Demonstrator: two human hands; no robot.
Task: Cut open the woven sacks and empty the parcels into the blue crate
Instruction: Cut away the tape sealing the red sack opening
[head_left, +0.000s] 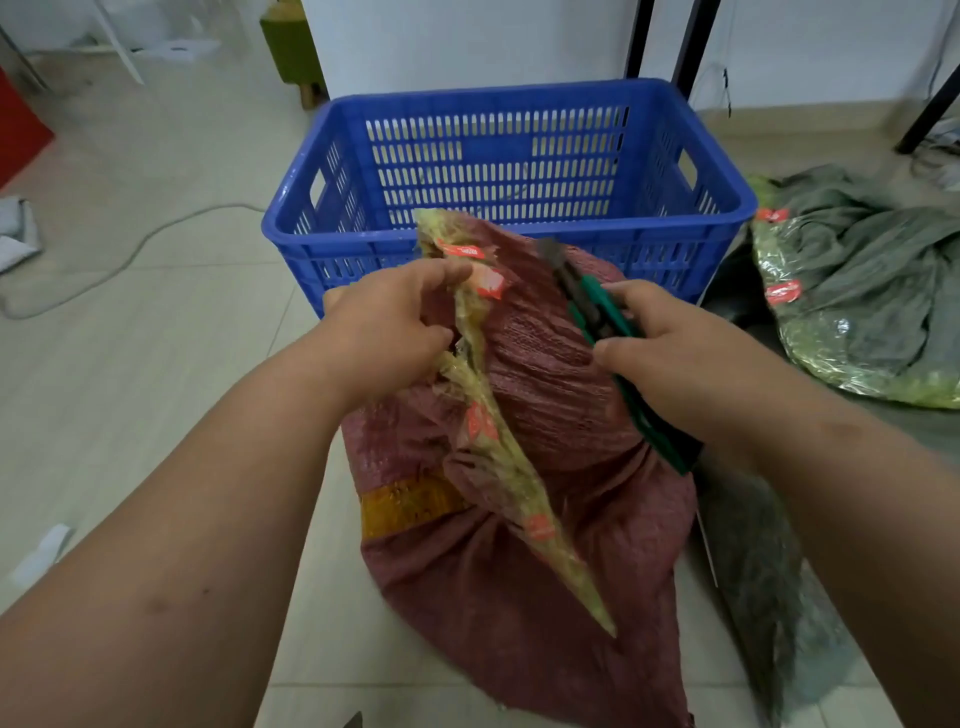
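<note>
While the red woven sack (519, 519) lies on the floor against the near wall of the blue crate (498, 98), its taped seam (493, 431) runs as a long yellowish ridge from about 11 o'clock near the crate down to 5 o'clock toward the person. Left hand (387, 327) pinches this seam near its upper end, fingers curled round the bunched tape. Right hand (670, 353) grips a green utility knife (597, 312), blade tip pointing to 11 o'clock, lying just right of the seam and roughly parallel to it. Judgement: cut must follow the seam's long axis; right hand is nearer. Crate shows no parcels. Green sacks (862, 291) lie at 3 o'clock.
</note>
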